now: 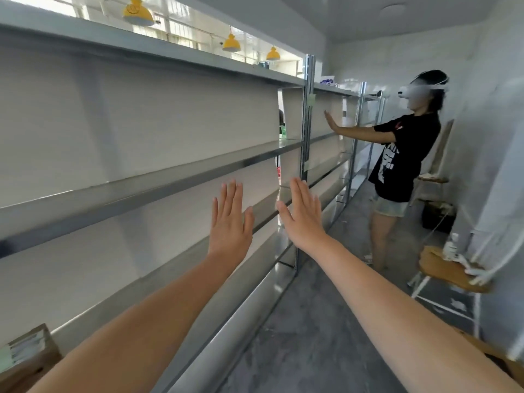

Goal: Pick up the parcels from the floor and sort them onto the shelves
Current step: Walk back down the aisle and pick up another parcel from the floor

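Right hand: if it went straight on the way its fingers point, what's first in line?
Likely the shelving's metal upright: the right hand points up at it from just below. Depth is unclear, so it might miss.

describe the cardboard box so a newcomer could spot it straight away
Follow the long grey shelving on the left wall down to its low, near end. There, in the bottom left corner of the view, sits the cardboard box. It is brown with a pale label on top, and stands out against the bare grey shelves around it.
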